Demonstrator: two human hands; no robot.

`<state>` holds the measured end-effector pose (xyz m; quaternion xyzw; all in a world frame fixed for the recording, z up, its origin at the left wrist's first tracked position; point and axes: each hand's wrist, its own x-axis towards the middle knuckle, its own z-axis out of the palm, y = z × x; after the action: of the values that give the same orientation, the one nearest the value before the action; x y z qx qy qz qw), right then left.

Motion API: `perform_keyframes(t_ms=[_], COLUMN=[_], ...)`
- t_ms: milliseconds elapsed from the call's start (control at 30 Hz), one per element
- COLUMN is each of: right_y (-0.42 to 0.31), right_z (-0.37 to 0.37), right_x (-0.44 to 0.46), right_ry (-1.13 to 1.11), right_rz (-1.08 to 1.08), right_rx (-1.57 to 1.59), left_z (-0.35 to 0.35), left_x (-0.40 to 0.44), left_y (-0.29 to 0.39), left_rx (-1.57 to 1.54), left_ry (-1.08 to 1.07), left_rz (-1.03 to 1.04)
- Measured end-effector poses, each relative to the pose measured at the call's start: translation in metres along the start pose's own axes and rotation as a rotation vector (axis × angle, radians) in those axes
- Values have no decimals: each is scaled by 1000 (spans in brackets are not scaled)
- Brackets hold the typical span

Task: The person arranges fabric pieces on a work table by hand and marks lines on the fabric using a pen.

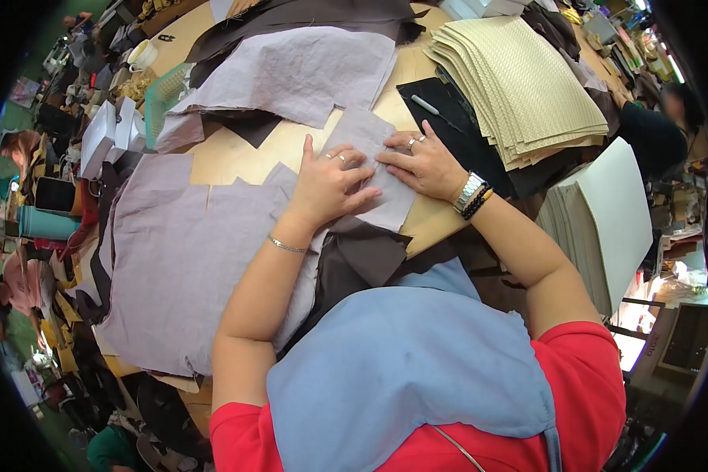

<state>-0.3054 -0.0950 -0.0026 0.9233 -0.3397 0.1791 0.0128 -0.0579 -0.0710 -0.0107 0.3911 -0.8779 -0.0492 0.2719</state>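
And here a narrow, lightly creased piece of lilac cloth [393,206] is laid near the near edge of the smooth, pale wooden surface [232,157]. It is pressed by the right hand [429,165], fingers extended, nothing clasped; over its left side the left hand [334,185] is held, fingers loosely spread, grip unclosed. Dark brown fabric [366,250], sharp-cornered, is bunched at the near edge. Toward the right edge, embossed, golden sheets [527,82] are stacked beside black material [456,122], crossed by a slim white stick [426,105].
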Motion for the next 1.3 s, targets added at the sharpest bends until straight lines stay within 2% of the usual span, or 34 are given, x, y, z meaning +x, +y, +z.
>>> perform_keyframes(t_ms=[200, 700, 900, 1000, 1300], right_y=[3, -3, -18, -23, -42], right_z=[2, -6, -11, -3, -6], right_x=[2, 5, 5, 4, 1], right_ry=[-32, -189, -287, -205, -256], right_rz=[-45, -232, -151, -223, -191], right_rx=[34, -31, 8, -41, -22], left_z=[-9, -28, -30, -35, -42], left_x=[-9, -39, -44, -47, -56], left_y=[10, 22, 26, 30, 38], left_rx=[91, 43, 75, 74, 64], left_ry=[-63, -104, -120, -126, -134], left_rz=[19, -78, -75, -91, -136])
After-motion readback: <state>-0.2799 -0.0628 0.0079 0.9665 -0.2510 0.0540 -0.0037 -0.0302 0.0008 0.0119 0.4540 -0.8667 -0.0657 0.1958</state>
